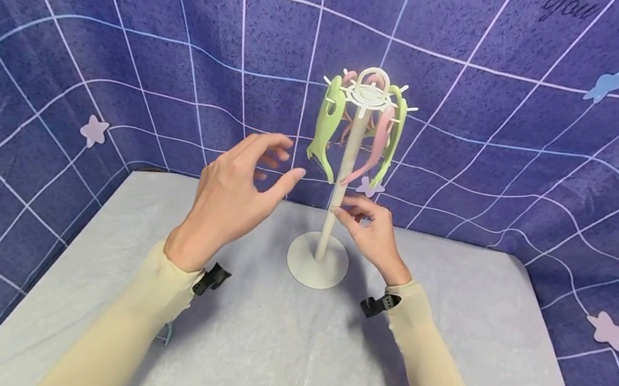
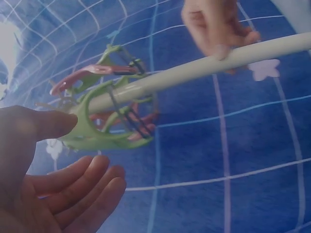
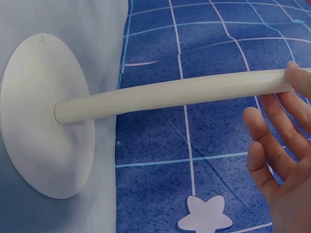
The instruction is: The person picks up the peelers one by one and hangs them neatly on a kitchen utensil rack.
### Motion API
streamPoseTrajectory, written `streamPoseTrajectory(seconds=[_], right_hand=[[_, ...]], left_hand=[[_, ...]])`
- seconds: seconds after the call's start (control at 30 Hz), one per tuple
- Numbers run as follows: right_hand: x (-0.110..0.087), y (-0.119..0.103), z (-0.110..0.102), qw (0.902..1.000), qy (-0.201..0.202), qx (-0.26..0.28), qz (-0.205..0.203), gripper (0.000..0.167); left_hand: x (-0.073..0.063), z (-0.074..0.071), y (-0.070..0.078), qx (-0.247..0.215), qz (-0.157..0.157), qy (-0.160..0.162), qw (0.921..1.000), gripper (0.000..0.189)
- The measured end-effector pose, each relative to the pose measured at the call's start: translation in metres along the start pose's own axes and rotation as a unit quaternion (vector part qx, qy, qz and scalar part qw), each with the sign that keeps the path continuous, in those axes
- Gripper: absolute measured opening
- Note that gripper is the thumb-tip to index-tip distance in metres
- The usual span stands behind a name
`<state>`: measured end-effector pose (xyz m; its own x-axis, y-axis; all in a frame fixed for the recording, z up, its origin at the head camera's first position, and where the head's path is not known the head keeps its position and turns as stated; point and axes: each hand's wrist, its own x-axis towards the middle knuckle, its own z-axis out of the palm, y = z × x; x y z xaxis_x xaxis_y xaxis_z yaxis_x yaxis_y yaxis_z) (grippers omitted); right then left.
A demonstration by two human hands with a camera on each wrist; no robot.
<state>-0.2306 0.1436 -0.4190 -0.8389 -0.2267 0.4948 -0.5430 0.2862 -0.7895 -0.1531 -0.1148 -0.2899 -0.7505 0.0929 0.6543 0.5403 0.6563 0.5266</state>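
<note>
A white stand [image 1: 328, 229] rises upright from a round base [image 1: 304, 271], with a hooked ring [image 1: 370, 96] at its top. Several peelers hang from the hooks, among them a green peeler [image 1: 326, 129], a pink peeler [image 1: 380, 140] and another green peeler [image 1: 397, 136]. Metal blades show in the left wrist view. My left hand [image 1: 236, 188] is just left of the near green peeler, thumb and fingers spread apart and holding nothing. Lower down, my right hand [image 1: 372, 231] pinches the pole between thumb and fingers. Some peelers at the back are partly hidden.
The stand's base rests on a pale grey cloth-covered table [image 1: 280, 366]. Behind and beside it hangs a blue patterned curtain [image 1: 274, 37]. A small bluish-grey curved object [image 1: 166, 333] lies on the table, mostly hidden by the left sleeve.
</note>
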Motion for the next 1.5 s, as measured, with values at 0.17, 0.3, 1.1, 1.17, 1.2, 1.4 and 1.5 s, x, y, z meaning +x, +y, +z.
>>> streamPoseTrajectory(seconds=[0.17, 0.3, 1.1, 1.17, 1.2, 1.4, 1.5], right_hand=[[0.001, 0.001, -0.001, 0.9999, 0.005, -0.005, -0.009, 0.013], [0.001, 0.001, -0.001, 0.9999, 0.003, -0.009, -0.011, 0.012], [-0.001, -0.006, 0.001, 0.9998, -0.003, -0.022, -0.001, 0.014], [-0.001, -0.005, 0.001, 0.9998, -0.004, -0.021, -0.002, 0.015], [-0.001, -0.005, 0.001, 0.9998, -0.005, -0.021, -0.002, 0.015], [-0.001, -0.004, 0.002, 0.9998, -0.004, -0.018, -0.001, 0.015], [-0.001, -0.004, 0.002, 0.9999, -0.003, -0.016, 0.001, 0.015]], left_hand=[[-0.026, 0.000, -0.016, 0.006, -0.022, -0.020, 0.9995, 0.037], [-0.045, 0.004, -0.025, 0.012, -0.043, -0.040, 0.9982, 0.036], [-0.130, -0.002, -0.072, 0.090, -0.187, -0.162, 0.9649, 0.037], [-0.137, -0.003, -0.076, 0.092, -0.195, -0.168, 0.9618, 0.037], [-0.140, -0.004, -0.078, 0.095, -0.199, -0.170, 0.9604, 0.038], [-0.159, -0.008, -0.090, 0.117, -0.221, -0.185, 0.9505, 0.038], [-0.169, -0.014, -0.097, 0.127, -0.230, -0.189, 0.9461, 0.039]])
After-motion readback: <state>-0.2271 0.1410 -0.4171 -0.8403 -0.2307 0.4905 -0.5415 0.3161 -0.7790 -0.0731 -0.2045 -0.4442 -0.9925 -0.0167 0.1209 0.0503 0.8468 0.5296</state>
